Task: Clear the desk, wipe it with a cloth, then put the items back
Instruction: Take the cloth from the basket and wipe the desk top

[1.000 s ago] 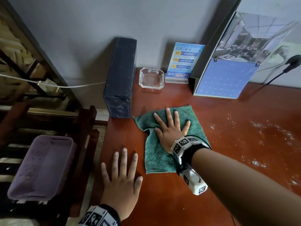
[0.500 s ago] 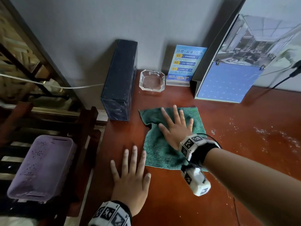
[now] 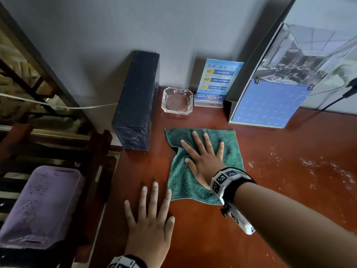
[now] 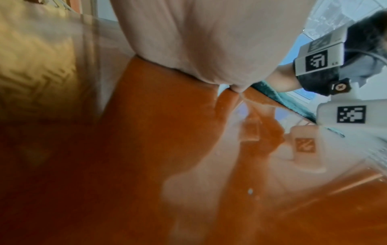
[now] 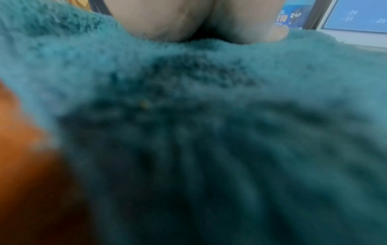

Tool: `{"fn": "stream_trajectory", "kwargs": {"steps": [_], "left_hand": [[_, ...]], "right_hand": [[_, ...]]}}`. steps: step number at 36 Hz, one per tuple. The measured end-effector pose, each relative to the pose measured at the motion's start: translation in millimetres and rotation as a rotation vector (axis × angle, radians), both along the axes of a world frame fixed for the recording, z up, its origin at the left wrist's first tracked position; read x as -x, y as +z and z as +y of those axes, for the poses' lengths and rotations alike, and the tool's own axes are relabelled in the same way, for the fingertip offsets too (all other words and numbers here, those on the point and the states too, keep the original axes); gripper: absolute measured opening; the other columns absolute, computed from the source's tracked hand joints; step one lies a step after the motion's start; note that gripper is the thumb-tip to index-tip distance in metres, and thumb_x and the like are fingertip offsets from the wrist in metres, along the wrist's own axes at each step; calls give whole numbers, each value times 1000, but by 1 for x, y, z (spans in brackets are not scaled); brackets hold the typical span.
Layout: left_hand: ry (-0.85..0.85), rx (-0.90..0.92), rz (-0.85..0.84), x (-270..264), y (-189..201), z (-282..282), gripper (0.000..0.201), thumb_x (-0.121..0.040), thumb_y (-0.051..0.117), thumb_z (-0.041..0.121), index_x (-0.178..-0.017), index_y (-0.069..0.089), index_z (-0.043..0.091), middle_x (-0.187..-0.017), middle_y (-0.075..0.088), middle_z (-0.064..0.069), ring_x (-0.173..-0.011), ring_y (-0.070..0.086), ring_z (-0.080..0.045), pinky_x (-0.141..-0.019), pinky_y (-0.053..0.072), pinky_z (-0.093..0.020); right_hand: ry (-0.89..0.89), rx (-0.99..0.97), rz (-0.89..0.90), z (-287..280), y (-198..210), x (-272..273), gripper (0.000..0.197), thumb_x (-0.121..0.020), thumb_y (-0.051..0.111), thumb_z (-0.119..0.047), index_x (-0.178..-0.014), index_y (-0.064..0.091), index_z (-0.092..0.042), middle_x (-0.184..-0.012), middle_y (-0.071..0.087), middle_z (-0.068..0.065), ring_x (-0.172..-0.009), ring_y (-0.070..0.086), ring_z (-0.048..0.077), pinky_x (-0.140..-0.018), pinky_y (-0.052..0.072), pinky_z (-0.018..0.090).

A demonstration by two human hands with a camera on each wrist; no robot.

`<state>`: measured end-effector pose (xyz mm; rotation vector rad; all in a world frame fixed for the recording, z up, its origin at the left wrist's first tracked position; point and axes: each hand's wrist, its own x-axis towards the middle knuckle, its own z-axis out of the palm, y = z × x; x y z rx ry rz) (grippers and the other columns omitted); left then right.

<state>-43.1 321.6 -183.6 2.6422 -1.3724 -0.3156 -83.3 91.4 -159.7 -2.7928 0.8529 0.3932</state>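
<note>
A green cloth (image 3: 181, 182) lies flat on the reddish-brown desk (image 3: 289, 190). My right hand (image 3: 202, 157) presses on it with fingers straight and spread; in the right wrist view the cloth (image 5: 209, 132) fills the picture under my palm. My left hand (image 3: 150, 219) rests flat on the bare desk just left of and nearer than the cloth, fingers spread, holding nothing. At the back stand a dark box (image 3: 137, 101), a glass ashtray (image 3: 177, 101), a blue sign in a clear stand (image 3: 216, 82) and a desk calendar (image 3: 274, 89).
White dust specks (image 3: 318, 167) mark the desk to the right of the cloth. A purple plastic basket (image 3: 40, 207) sits on a dark wooden rack left of the desk. A black cable (image 3: 340, 99) runs along the wall at far right.
My right hand has slid the cloth a little to the right and away, toward the calendar. My left hand stays flat on the desk.
</note>
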Motion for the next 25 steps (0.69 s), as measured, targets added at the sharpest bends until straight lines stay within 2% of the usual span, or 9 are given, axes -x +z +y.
{"fn": "stream_trajectory", "kwargs": {"steps": [3,7,12,17,22,25], "left_hand": [[-2,-22,-5,0,0,0,57,-96,2,49,-149,13,32,-155,21,-4,-146,-3,-21,-108,8,-61],[-5,-47,-20,0,0,-1,59,-96,2,49,-148,22,31,-155,20,-5,-147,-3,-21,-108,8,-61],[-3,-50,-39,0,0,-1,58,-96,3,48,-143,32,30,-155,19,-4,-147,-3,-21,-108,7,-60],[-4,-39,-58,0,0,0,57,-97,3,48,-143,31,29,-155,20,-6,-147,-3,-22,-108,6,-59],[-11,-54,-81,-1,-4,2,57,-97,6,47,-149,21,28,-156,18,-6,-147,-2,-24,-106,6,-60],[-16,-63,-95,0,-5,2,57,-97,6,47,-148,25,28,-156,20,-8,-146,2,-25,-106,6,-60]], "right_hand": [[-46,2,-17,-5,-2,-1,60,-84,-9,-60,-143,-12,-50,-155,-24,-13,-142,-26,22,-107,-14,66],[-110,5,-24,-13,-3,-1,53,-95,7,-55,-145,-10,-49,-156,-23,-12,-142,-26,22,-109,-14,64],[-174,15,-32,-18,-4,0,55,-96,11,-56,-146,-10,-47,-156,-22,-9,-143,-24,23,-111,-12,62],[-229,16,-48,-21,-4,3,56,-96,14,-56,-146,-7,-46,-157,-20,-7,-144,-22,24,-112,-12,60],[-302,8,-48,-25,-5,10,57,-96,15,-57,-147,-6,-46,-157,-21,-7,-144,-22,24,-112,-12,58],[-328,17,-39,-27,-6,17,58,-95,15,-58,-147,-7,-46,-157,-21,-6,-144,-22,24,-113,-11,59]]}}
